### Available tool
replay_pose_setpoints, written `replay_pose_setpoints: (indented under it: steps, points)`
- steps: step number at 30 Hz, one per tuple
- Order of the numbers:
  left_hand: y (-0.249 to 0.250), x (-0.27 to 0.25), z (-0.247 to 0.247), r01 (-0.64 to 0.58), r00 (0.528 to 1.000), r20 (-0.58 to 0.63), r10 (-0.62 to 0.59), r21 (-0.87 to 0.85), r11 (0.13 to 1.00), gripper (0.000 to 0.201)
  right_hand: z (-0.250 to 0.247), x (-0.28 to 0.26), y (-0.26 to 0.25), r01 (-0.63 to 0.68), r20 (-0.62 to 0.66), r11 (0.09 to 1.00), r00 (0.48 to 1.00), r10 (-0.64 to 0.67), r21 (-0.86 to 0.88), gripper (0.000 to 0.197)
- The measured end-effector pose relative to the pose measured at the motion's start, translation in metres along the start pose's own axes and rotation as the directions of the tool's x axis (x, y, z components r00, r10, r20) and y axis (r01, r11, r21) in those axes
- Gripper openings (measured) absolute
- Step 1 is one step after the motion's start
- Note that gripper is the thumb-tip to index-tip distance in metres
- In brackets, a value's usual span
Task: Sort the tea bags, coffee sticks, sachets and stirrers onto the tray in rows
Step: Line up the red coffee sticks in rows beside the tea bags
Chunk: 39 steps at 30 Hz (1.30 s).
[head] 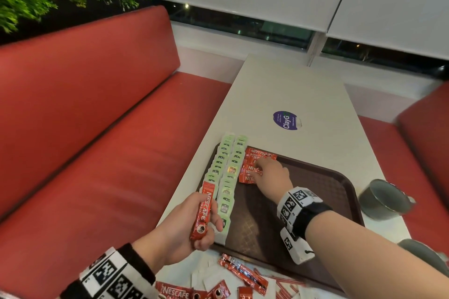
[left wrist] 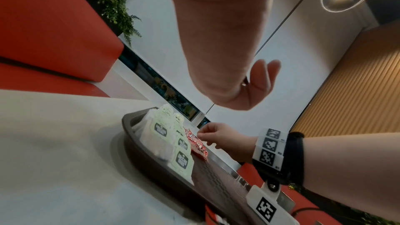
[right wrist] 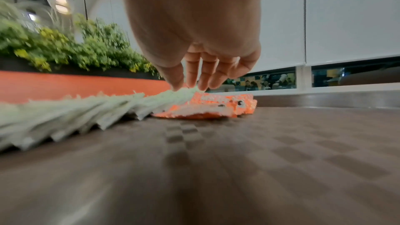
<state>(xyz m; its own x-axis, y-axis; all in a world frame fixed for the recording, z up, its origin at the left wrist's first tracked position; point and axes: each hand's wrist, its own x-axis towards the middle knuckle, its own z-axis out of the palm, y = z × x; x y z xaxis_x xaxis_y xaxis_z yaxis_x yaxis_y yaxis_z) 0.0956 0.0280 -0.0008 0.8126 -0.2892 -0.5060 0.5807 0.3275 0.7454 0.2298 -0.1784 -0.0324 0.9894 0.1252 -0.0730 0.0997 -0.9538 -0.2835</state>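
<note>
Hands (head: 192,223) work over brown tray (head: 323,177) on white table (head: 291,90) beside red bench (head: 97,109).

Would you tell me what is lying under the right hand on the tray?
The right hand rests its fingertips on overlapping red coffee sticks at the brown tray's far end. How many sticks it covers cannot be seen.
</note>
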Motion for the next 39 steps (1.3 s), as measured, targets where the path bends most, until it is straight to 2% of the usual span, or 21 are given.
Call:
replay_pose_setpoints:
  steps: [4,6,8,10,13,15,17,20,22,24,26,28,29,31,39]
  points:
    - [0.001,0.000,0.001,0.019,0.999,0.030,-0.020,0.024,1.000,0.035,-0.022,-0.040,-0.024,0.163,-0.029,0.900,0.986,-0.165,0.404,0.010]
    - [-0.001,0.000,0.004,0.034,0.998,0.060,-0.037,0.040,0.999,0.036,-0.030,-0.065,-0.035,0.183,0.037,0.843,0.972,-0.233,0.506,0.008]
    - [-0.004,-0.001,0.011,0.023,0.998,0.065,-0.027,0.065,0.998,0.034,-0.031,-0.086,-0.039,0.147,0.135,0.818,0.955,-0.264,0.556,0.011]
    - [-0.008,0.000,0.022,-0.043,0.999,0.000,0.043,0.121,0.992,0.033,-0.021,-0.102,-0.037,0.063,0.190,0.786,0.956,-0.225,0.615,0.015]
    - [-0.015,0.006,0.035,-0.182,0.973,-0.079,0.216,0.311,0.933,0.035,-0.005,-0.116,-0.032,-0.063,0.190,0.684,0.975,-0.112,0.726,0.030]
    - [-0.019,0.009,0.039,-0.242,0.960,-0.046,0.276,0.354,0.903,0.036,0.000,-0.119,-0.031,-0.084,0.180,0.625,0.979,-0.092,0.776,0.019]
    - [-0.021,0.012,0.042,-0.243,0.963,-0.026,0.269,0.348,0.906,0.035,-0.002,-0.122,-0.034,-0.089,0.178,0.557,0.978,-0.107,0.826,0.002]
    - [-0.020,0.012,0.043,-0.184,0.980,-0.006,0.201,0.368,0.911,0.026,-0.006,-0.121,-0.032,-0.098,0.180,0.510,0.977,-0.112,0.855,0.004]
    - [-0.018,0.010,0.039,-0.188,0.981,0.036,0.191,0.429,0.884,0.029,-0.010,-0.113,-0.024,-0.096,0.178,0.581,0.980,-0.086,0.808,0.006]
    - [-0.016,0.006,0.029,-0.209,0.976,0.038,0.215,0.445,0.871,0.041,-0.016,-0.095,-0.007,-0.085,0.140,0.732,0.990,-0.014,0.675,0.017]
    - [-0.014,0.002,0.015,-0.205,0.973,-0.003,0.231,0.454,0.867,0.042,-0.022,-0.073,0.012,-0.065,0.095,0.901,0.995,0.026,0.429,0.020]
    - [-0.014,-0.002,0.002,-0.194,0.969,-0.049,0.241,0.448,0.873,0.037,-0.024,-0.052,0.026,-0.070,0.102,0.982,0.993,0.052,0.176,0.008]
    - [-0.015,-0.004,-0.004,-0.189,0.967,-0.072,0.246,0.445,0.875,0.036,-0.023,-0.044,0.029,-0.078,0.130,0.994,0.989,0.068,0.075,0.003]
    - [-0.017,-0.008,-0.013,-0.178,0.959,-0.118,0.257,0.453,0.874,0.034,-0.018,-0.030,0.031,-0.081,0.178,0.996,0.980,0.088,-0.047,0.013]
    - [-0.018,-0.025,-0.030,-0.115,0.944,-0.238,0.227,0.408,0.906,0.026,-0.007,0.004,0.011,-0.060,0.180,0.983,0.979,0.092,-0.171,0.015]
